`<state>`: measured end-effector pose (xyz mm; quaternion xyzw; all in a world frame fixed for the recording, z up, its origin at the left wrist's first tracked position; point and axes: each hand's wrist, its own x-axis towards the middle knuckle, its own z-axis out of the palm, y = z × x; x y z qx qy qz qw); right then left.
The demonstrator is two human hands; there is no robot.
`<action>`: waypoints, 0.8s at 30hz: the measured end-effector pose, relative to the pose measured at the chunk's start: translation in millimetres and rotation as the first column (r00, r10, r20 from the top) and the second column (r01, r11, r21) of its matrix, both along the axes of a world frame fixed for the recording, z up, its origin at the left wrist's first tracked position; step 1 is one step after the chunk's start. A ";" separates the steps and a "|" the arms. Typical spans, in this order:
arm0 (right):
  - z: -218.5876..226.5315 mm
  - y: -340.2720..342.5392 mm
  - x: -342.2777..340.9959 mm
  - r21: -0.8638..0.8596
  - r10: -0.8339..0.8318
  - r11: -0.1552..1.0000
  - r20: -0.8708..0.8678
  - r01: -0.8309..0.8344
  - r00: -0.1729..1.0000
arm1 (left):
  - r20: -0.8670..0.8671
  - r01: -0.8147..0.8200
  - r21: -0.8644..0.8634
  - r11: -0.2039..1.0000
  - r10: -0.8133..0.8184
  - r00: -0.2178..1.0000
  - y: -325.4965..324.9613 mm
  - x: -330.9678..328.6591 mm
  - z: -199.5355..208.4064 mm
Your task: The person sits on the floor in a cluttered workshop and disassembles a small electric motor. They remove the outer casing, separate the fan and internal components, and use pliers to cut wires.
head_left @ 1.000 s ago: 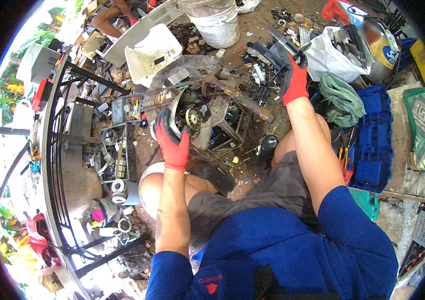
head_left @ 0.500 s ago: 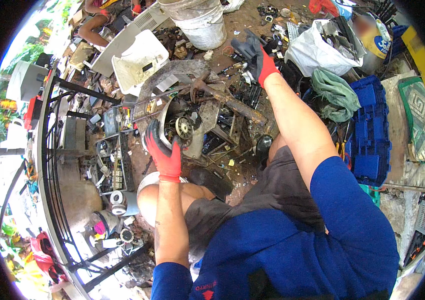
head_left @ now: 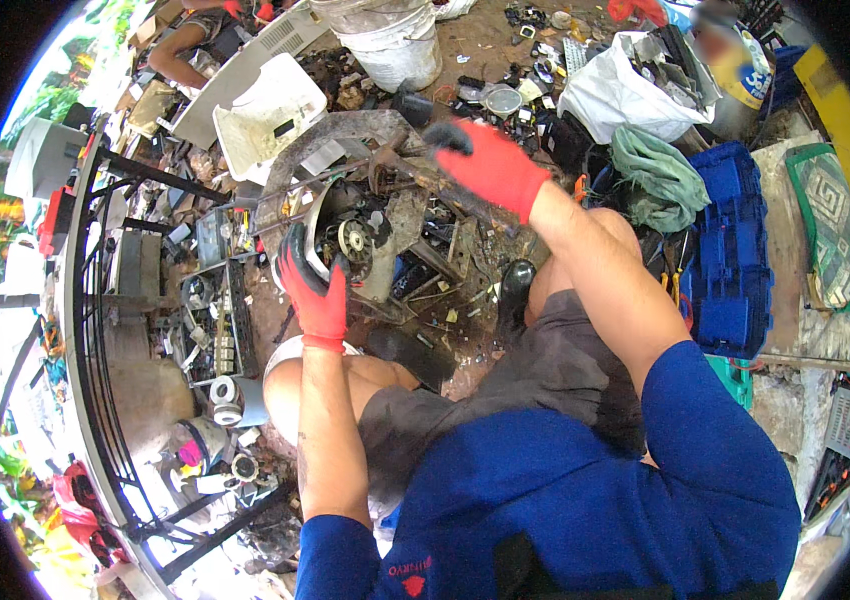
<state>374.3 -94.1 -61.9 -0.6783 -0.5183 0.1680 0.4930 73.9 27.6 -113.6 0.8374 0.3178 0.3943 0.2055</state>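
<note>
Left hand (head_left: 313, 295) grips the motor housing (head_left: 340, 235) rim; right hand (head_left: 490, 165) rests half-open over hard-to-read scrap (head_left: 425, 230).

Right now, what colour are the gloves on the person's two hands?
Red with black fingertips, on both the left hand and the right hand; the head view shows them plainly.

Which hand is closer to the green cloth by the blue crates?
Right. The right hand is up beside the green cloth, just left of it; the left hand grips the round motor housing, farther left.
</note>
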 end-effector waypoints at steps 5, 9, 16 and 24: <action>-24.7 -27.8 -59.7 0.026 0.034 0.999 0.060 -0.035 0.998 | 0.025 0.082 -0.083 0.993 -0.080 0.996 6.1 4.0 -2.0; -36.4 -28.1 -85.6 -0.050 0.057 0.998 0.146 -0.050 0.988 | -0.007 0.091 -0.089 0.992 -0.092 0.996 6.4 -1.2 -3.5; -35.9 -18.9 -97.1 -0.113 0.080 0.992 0.218 -0.056 0.973 | -0.080 0.150 -0.054 0.987 -0.154 0.985 6.8 3.1 6.0; -44.7 -7.6 -43.7 -0.611 0.083 0.751 0.463 0.250 0.883 | -0.047 0.044 -0.071 0.997 -0.048 0.998 6.0 -1.9 -2.7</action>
